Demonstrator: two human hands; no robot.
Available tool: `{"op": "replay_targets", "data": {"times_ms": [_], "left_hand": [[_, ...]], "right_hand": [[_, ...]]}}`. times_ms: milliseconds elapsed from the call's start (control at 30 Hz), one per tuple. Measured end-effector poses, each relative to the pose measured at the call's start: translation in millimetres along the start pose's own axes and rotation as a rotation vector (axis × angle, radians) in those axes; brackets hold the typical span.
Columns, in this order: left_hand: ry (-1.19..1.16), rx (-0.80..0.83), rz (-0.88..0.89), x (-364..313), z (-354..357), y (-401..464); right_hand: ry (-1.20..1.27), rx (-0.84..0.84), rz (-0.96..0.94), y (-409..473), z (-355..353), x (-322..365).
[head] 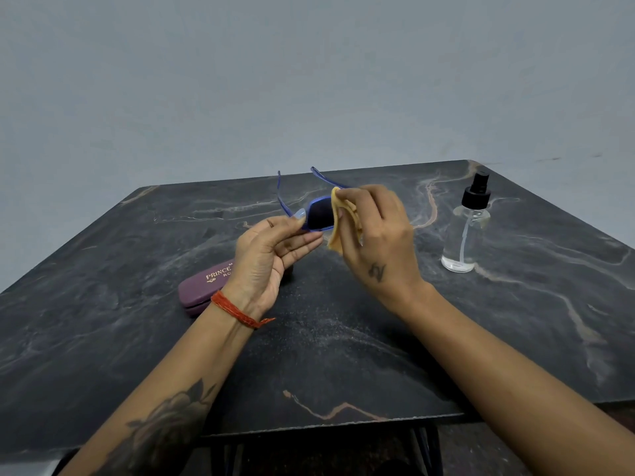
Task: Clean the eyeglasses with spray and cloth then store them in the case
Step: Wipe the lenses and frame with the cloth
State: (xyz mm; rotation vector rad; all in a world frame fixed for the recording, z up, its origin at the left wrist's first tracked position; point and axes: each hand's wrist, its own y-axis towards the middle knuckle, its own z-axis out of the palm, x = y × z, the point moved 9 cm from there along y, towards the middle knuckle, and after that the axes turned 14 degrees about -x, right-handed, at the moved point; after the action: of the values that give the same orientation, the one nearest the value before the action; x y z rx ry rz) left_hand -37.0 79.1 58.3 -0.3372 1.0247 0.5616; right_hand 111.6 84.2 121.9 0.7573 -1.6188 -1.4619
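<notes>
Blue-framed eyeglasses (pixel 318 214) with dark lenses are held above the table, temples unfolded and pointing away from me. My left hand (pixel 271 250) pinches the frame's left end between thumb and fingers. My right hand (pixel 374 235) grips a yellow cloth (pixel 338 231) folded over the right lens, which the cloth and fingers hide. A closed maroon case (pixel 206 286) with gold lettering lies on the table under my left wrist. The clear spray bottle (pixel 465 231) with a black nozzle stands upright to the right.
The dark marble-patterned table (pixel 343 355) fills the view, its front edge near me and its far edge against a plain grey wall. Dark table legs show below the front edge.
</notes>
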Motion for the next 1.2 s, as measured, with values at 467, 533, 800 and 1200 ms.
{"op": "replay_targets", "data": {"times_ms": [467, 533, 800, 1200], "left_hand": [[0.188, -0.084, 0.4, -30, -9, 1], [0.212, -0.098, 0.424, -31, -10, 2], [0.22, -0.132, 0.456, -32, -14, 4], [0.116, 0.019, 0.319, -15, 3, 0]], "right_hand": [[0.067, -0.13, 0.586, 7, -18, -64], [0.096, -0.033, 0.708, 0, -9, -75], [0.242, 0.11, 0.822, -13, 9, -77], [0.375, -0.04, 1.016, -26, 7, -78]]}}
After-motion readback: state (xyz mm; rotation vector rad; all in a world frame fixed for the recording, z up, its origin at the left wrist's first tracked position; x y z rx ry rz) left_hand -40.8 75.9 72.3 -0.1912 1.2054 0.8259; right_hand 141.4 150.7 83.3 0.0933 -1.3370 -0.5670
